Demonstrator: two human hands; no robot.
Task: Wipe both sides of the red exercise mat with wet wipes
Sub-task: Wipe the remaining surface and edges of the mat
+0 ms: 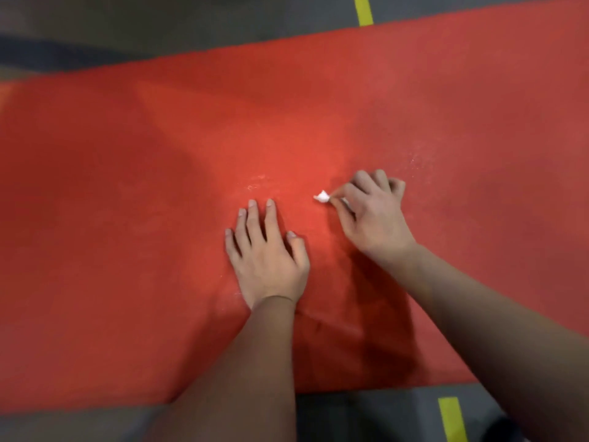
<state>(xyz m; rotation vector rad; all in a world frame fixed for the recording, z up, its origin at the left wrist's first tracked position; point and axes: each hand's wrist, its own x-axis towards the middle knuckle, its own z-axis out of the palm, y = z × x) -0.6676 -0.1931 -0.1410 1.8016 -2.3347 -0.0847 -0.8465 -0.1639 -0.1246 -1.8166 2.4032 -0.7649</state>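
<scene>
From the camera on my head, I look straight down at the red exercise mat (127, 218), which lies flat and stretches out past both my hands on every side I can see. My left hand (269, 253) rests palm down on it, fingers straight and slightly spread, pressing the surface. Just to its right and a little ahead, my right hand (371, 212) has its fingers curled, pinching a small white wad — the wet wipe (322, 197) — between thumb and forefinger (only a bit of it sticks out past the fingertips). The wipe touches the mat, just beyond my left hand's fingertips and to their right. Faint pale smears show on the mat ahead of my left hand. Beyond the mat's far edge and behind my wrists lies grey floor (191, 27) — with yellow tape (363, 11) strips on it.
</scene>
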